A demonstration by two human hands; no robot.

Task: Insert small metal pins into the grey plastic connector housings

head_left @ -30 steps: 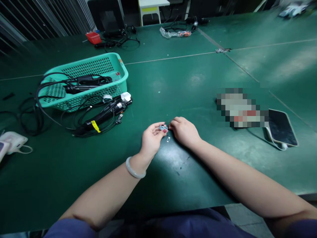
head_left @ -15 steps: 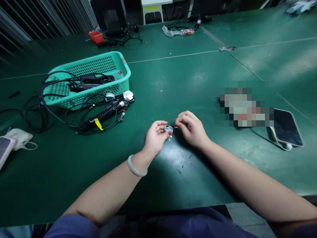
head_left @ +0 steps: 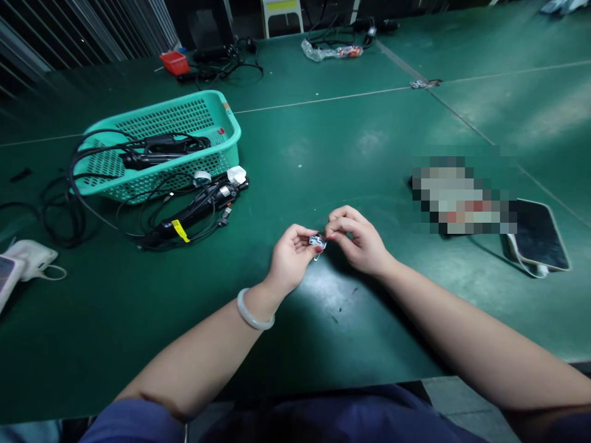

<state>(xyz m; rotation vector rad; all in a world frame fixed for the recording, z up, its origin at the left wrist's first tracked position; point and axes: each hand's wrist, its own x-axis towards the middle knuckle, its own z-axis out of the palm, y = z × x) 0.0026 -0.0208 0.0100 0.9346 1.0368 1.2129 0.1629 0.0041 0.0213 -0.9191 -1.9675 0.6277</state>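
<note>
Between the thumb and fingers of my left hand (head_left: pixel 292 255) is a small flat blue-white piece with dark markings (head_left: pixel 317 242). Its exact kind is too small to tell. A tiny pale rectangular loop (head_left: pixel 316 257) shows just below it, near the thumb. My right hand (head_left: pixel 355 240) is closed in a pinch, its fingertips at the right edge of the piece. Whatever lies in that pinch is hidden by the fingers. Both hands are held over the green table (head_left: pixel 295 344).
At the left stands a green plastic basket (head_left: pixel 184 163) holding black corded devices. Another black corded device (head_left: pixel 203 206) lies before it. A phone (head_left: pixel 538 235) with a white cable is at the right, beside a blurred-out item (head_left: pixel 462 197). A red tray (head_left: pixel 174 62) sits at the back left.
My right hand has moved slightly left, bringing its pinched fingertips against the piece in my left hand. A small gap showed between them before. The view has shifted a little.
</note>
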